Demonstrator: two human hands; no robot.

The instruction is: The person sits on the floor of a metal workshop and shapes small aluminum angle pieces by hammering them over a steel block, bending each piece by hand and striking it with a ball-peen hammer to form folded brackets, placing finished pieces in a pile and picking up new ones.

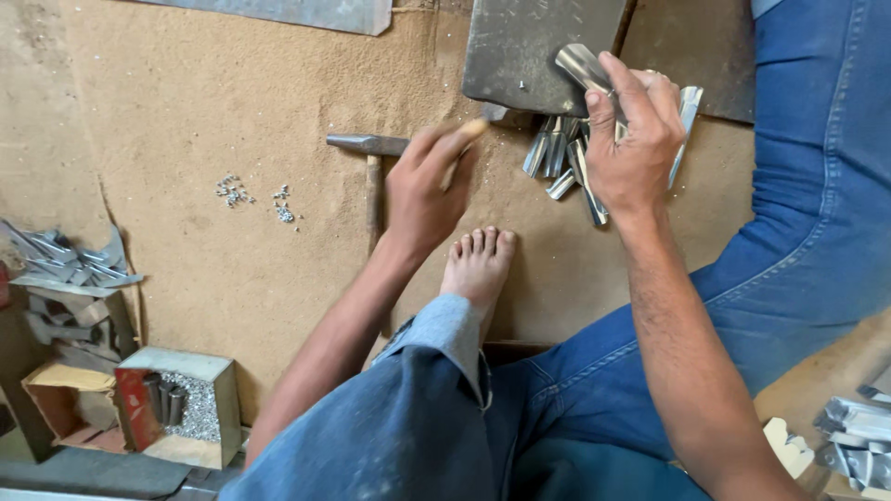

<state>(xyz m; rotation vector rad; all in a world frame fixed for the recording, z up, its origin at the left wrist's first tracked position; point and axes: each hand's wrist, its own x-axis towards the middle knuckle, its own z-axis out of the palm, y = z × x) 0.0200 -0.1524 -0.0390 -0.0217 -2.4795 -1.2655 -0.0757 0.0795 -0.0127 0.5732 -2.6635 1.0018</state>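
Denim-clad knee (408, 417) foremost; beyond, left hand (425, 190) pinching a small wooden stick (467, 139), right hand (631, 139) closed round a metal handle piece (583, 67)—assembly underway, alignment seemingly needed.

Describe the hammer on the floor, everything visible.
The hammer lies flat on the sandy brown floor, left of the pile of shiny metal pieces. Its dark grey metal head points left and runs crosswise; the wooden handle runs down from it toward the person, its lower part hidden behind the left hand and forearm. That hand lies over it while pinching a small pale stick; actual contact with the hammer cannot be told.
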